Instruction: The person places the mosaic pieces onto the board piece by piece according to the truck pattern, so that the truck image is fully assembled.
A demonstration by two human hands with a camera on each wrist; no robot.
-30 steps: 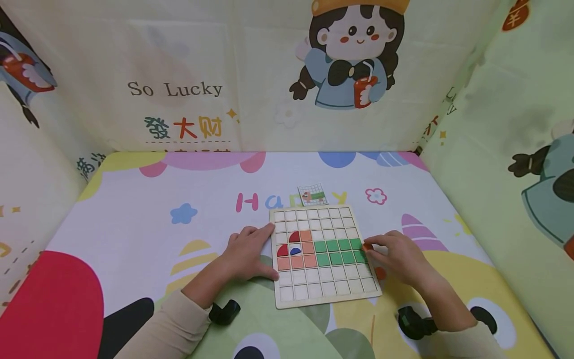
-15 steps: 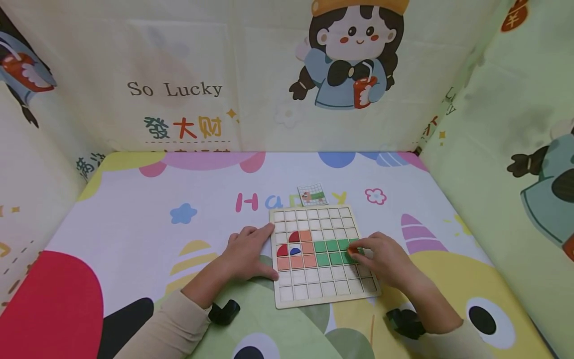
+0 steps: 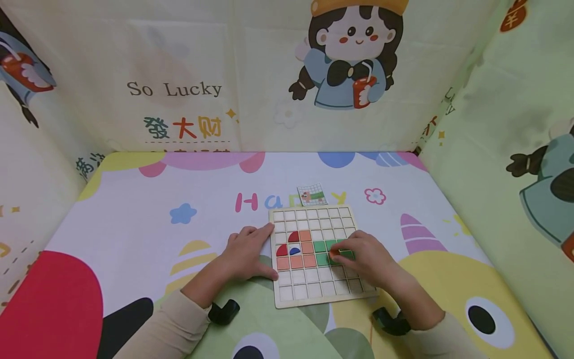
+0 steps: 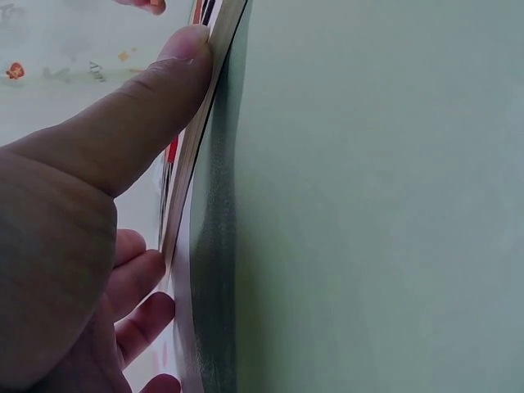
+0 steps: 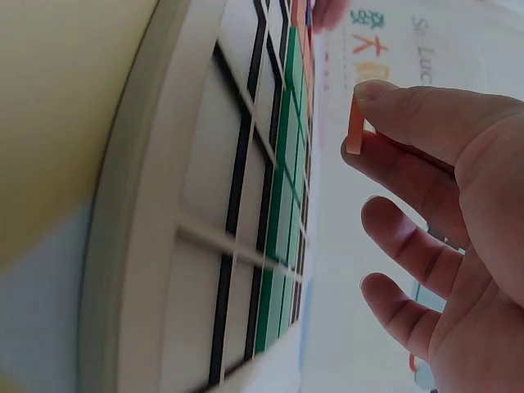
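A square wooden grid board (image 3: pixel 298 291) lies on the table. In its cells sit orange square tiles (image 3: pixel 297 262), two red quarter-round tiles (image 3: pixel 293 237), a blue half-round tile (image 3: pixel 294 252) and rows of green square tiles (image 3: pixel 322 259). My left hand (image 3: pixel 248 255) rests at the board's left edge, thumb (image 4: pixel 155 106) against the near part and index fingertip at the far part. Over the green tiles, my right hand (image 3: pixel 369 255) pinches a small orange tile (image 5: pixel 355 127) between thumb and index finger, clear of the board. Some green tiles are hidden beneath that hand.
A small picture card (image 3: pixel 312 195) with a coloured grid pattern lies just beyond the board's far edge. The table wears a printed cloth (image 3: pixel 215 184), and printed fabric walls (image 3: pixel 251 60) stand behind and at both sides.
My right hand has moved left with the orange tile, from the board's right edge to above the green tiles. The left hand and board have stayed in place.
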